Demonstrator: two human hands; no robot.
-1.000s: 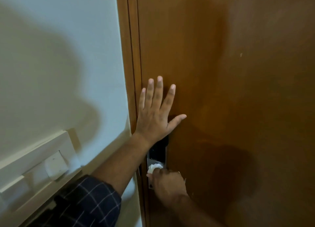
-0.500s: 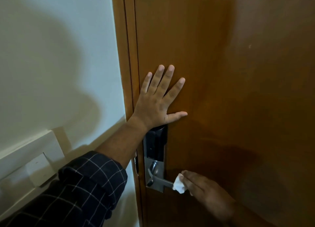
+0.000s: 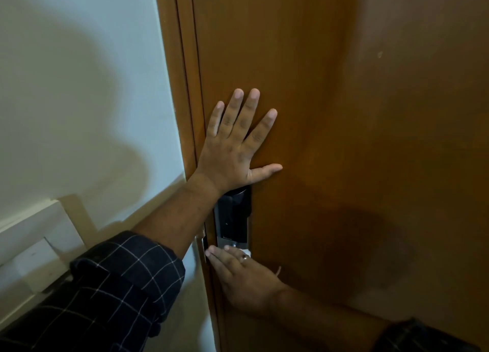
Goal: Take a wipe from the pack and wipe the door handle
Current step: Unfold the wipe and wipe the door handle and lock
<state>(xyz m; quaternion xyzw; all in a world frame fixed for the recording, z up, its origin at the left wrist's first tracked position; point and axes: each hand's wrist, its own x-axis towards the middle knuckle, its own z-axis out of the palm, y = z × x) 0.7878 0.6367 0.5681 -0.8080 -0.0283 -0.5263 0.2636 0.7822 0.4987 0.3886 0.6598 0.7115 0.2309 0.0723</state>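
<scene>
My left hand (image 3: 235,145) lies flat on the brown wooden door (image 3: 357,113), fingers spread, just above the dark lock plate (image 3: 234,219). Below the plate, my right hand (image 3: 243,277) covers the door handle, which is hidden under it. A small bit of the white wipe (image 3: 246,251) shows above my right knuckles, pressed against the lower end of the plate. A ring sits on one right finger. The wipe pack is not in view.
The door frame (image 3: 182,87) runs down the left of the door, with a pale wall (image 3: 79,87) beside it. A white switch panel (image 3: 34,245) is on the wall at lower left. My dark checked sleeve (image 3: 119,285) crosses the lower left.
My right hand has moved left with the wipe, from the lever's outer end back onto the handle base, now covering it. My left hand stays flat on the door.
</scene>
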